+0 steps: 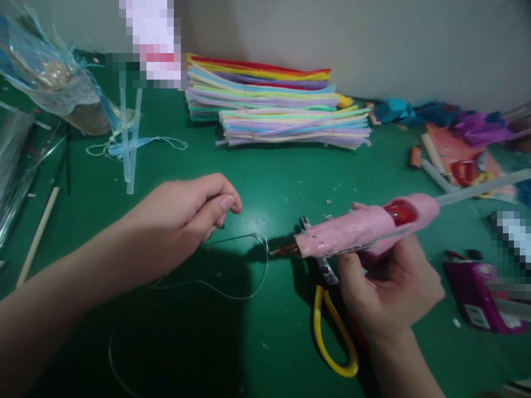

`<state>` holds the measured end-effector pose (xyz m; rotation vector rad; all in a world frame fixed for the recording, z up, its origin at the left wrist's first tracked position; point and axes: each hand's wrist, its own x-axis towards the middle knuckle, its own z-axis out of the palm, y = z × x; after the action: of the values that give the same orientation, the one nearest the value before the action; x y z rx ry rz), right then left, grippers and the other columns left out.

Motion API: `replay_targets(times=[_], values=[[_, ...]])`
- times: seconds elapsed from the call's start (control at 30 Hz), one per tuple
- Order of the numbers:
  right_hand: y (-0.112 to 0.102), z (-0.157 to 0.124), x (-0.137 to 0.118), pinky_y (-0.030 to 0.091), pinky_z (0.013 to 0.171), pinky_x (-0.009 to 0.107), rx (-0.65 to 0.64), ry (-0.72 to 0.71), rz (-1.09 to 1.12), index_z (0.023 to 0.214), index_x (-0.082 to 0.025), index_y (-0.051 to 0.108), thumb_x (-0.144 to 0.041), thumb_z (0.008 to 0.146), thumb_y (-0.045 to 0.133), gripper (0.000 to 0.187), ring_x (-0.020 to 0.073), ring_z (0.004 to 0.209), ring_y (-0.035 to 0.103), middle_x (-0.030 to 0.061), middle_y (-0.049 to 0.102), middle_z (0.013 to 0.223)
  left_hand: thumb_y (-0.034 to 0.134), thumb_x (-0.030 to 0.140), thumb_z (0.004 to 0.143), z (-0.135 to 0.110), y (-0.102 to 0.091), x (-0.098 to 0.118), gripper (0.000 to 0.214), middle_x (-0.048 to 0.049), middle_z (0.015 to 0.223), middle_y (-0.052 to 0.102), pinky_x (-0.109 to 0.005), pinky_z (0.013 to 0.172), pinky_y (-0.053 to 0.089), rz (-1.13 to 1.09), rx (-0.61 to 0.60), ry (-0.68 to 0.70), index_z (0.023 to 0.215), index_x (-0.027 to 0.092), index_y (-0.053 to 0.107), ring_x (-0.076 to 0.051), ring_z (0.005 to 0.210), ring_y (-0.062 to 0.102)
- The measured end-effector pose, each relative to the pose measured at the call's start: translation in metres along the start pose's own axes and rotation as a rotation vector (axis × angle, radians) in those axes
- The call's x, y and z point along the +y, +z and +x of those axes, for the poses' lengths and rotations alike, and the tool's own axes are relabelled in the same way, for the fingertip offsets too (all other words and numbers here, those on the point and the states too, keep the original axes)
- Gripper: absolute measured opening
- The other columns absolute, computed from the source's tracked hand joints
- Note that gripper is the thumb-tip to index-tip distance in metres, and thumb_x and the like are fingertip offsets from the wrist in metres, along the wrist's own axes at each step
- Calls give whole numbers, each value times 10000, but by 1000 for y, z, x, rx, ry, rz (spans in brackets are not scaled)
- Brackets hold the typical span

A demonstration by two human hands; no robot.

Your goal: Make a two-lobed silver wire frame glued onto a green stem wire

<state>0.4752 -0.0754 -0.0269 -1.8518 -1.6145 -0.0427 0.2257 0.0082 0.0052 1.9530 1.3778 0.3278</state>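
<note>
Right hand: fingers clamped around the pink hot glue gun. Left hand, left of the gun: fingers curled together on a thin wire, its far end by the nozzle; contact cannot be told. Pliers on table below the gun; 2 glue sticks upper left of it.

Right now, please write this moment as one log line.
left hand: holds wire | right hand: holds glue gun | nozzle: near wire, contact unclear | pipe cleaners: bundled
</note>
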Motion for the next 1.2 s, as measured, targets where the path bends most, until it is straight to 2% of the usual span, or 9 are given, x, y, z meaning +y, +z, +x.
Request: replay_targets(times=[0.1,0.23,0.4,0.6,0.83,1.07,1.2], values=[[1,1,1,339,494,310,10,-15,-13,798,-214,610,-355,838,594,147,153,511,398,-28,410,578,443,411,947,1,1,-1,248,58,553,579,-186,383,359,-21,5,-14,893,257,631,-94,422,502],[2,1,1,328,506,307,42,15,-31,653,-247,474,-359,830,616,252,141,512,382,-36,386,573,455,410,943,0,2,0,238,70,515,566,-176,362,369,-67,10,-31,877,250,617,-91,391,499],[2,0,0,325,517,316,87,50,-67,668,-254,441,-366,829,612,260,146,514,377,-37,380,585,466,372,931,-3,1,6,215,79,461,563,-169,309,355,-123,25,-87,825,242,602,-89,318,501],[3,0,1,303,516,320,88,49,-65,672,-265,393,-360,836,605,284,150,513,362,-38,372,593,478,335,923,-4,1,12,223,96,394,551,-145,309,362,-93,67,-32,754,240,590,-78,281,513],[3,0,1,297,525,322,83,47,-51,668,-264,374,-344,841,610,303,150,527,350,-41,355,598,481,315,916,-4,0,12,197,101,416,562,-139,299,367,-129,66,-35,785,247,610,-71,270,506],[2,0,3,305,529,305,80,18,-53,676,-236,447,-308,845,616,250,130,539,362,-42,375,605,474,322,923,-2,0,9,208,95,431,566,-140,314,369,-118,77,-23,787,245,611,-70,292,518],[4,1,12,290,493,273,131,-74,-27,679,-208,503,-274,812,661,218,104,515,348,-58,377,587,477,336,925,-5,-3,12,199,95,441,561,-150,351,394,-110,56,-72,810,239,608,-74,312,525]])
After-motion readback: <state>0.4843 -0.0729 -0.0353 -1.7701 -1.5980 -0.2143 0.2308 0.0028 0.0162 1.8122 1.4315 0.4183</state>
